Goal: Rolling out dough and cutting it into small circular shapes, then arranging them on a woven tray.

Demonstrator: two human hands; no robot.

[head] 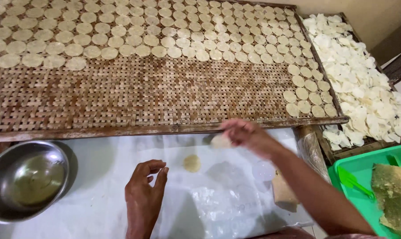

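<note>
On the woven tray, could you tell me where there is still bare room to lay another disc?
The woven tray is bare across its near half, between the disc rows and the wooden front rim, up to the right-hand disc column. The far half is crowded.

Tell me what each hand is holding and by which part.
The right hand pinches a thin pale disc by its edge; motion blur hides the exact grip. The left hand holds nothing and rests on the plastic sheet.

Bare woven tray (134,95) strip ahead, steel bowl (25,179) blocking left, green tub (364,166) right.
</note>
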